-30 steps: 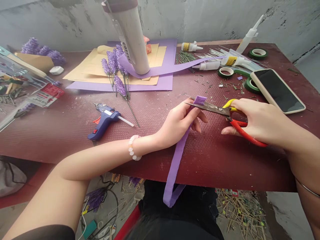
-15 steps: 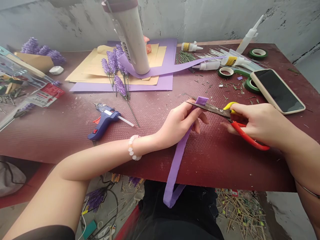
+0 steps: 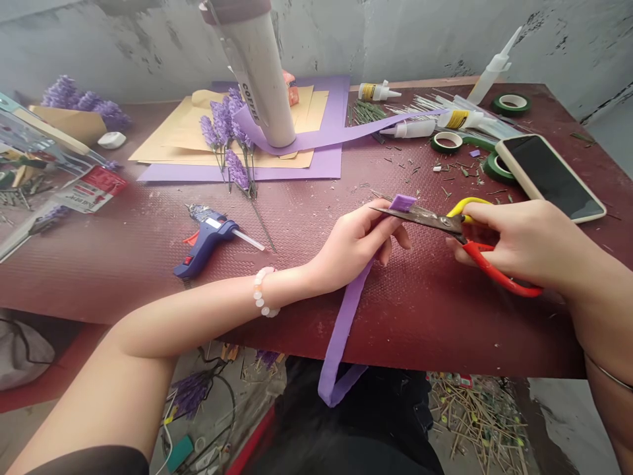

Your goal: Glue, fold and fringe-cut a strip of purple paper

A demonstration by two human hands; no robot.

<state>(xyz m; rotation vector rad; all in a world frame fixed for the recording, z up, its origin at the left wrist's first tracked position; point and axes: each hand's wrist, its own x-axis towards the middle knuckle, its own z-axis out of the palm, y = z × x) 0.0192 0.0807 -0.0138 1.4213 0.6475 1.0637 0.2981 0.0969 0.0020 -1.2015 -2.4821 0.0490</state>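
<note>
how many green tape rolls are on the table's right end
3: a far dark-green roll near the back corner, a left roll in front of a yellow-labelled white bottle, and a near roll partly covered by the pale-cased black phone. More may be hidden.

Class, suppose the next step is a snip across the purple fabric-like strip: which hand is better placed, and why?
Probably the right hand: it holds the scissors, blades at the upper end of the purple strip. The left hand is pinching that strip.
</note>
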